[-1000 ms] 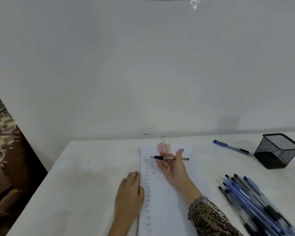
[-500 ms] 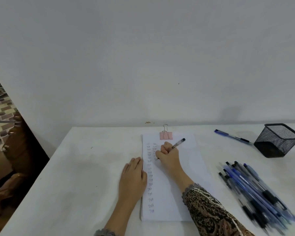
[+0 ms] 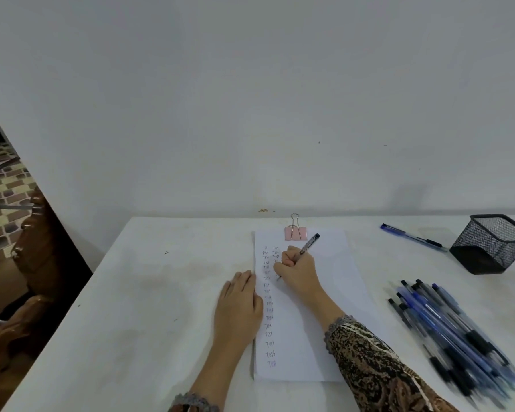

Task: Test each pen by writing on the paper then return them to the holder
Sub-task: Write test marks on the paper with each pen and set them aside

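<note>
My right hand (image 3: 297, 270) grips a clear pen with a black cap end (image 3: 309, 244), its tip down on the white paper (image 3: 336, 295) near the second column of written words. My left hand (image 3: 240, 304) lies flat at the paper's left edge, fingers straight. A pile of several blue and black pens (image 3: 455, 328) lies on the table to the right. The black mesh holder (image 3: 489, 243) stands tilted at the far right, and nothing shows inside it. One blue pen (image 3: 412, 237) lies alone to the left of the holder.
A pink binder clip (image 3: 295, 232) holds the top of the paper. The white table (image 3: 149, 292) meets a plain wall at the back. Carved brown wooden furniture (image 3: 33, 257) stands past the table's left edge.
My right hand turned the pen from lying across my open fingers into a writing grip and set its tip on the paper. The view tilted down. My left hand stayed flat.
</note>
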The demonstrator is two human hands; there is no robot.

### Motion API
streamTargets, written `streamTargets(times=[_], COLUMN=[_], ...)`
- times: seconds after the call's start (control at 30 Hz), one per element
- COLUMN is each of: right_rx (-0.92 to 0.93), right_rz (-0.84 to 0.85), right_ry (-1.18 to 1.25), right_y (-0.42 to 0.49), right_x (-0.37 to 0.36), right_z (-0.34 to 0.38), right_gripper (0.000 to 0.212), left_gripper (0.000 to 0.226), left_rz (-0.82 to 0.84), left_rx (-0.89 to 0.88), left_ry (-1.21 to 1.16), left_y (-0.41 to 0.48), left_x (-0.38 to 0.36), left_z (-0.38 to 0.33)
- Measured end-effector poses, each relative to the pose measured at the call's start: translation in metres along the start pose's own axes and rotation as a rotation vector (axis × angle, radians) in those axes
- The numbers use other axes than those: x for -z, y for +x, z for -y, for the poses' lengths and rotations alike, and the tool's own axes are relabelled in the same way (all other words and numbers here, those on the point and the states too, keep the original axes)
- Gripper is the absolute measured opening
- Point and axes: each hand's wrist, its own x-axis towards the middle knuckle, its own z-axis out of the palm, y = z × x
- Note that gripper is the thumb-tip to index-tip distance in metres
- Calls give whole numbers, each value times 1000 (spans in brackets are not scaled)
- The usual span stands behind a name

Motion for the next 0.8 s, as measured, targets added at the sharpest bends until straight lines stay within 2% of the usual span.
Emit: streamTargets(times=[0.17,0.67,0.8], right_rx=[2,18,-2], right_rz=[-59,-33,-92], right_ry=[9,-27,-10], right_y=[-1,-1,0], right_x=[1,4,4], right_z=[0,1,-1], right_gripper=[52,52,50], left_gripper=[48,48,47], left_rz=[-6,-17,-20], left_rx=[-2,-2,-5], left_ry=[-6,-13,-13], left_y=[0,-1,-1], left_x=[0,-1,0], left_z=[1,1,0])
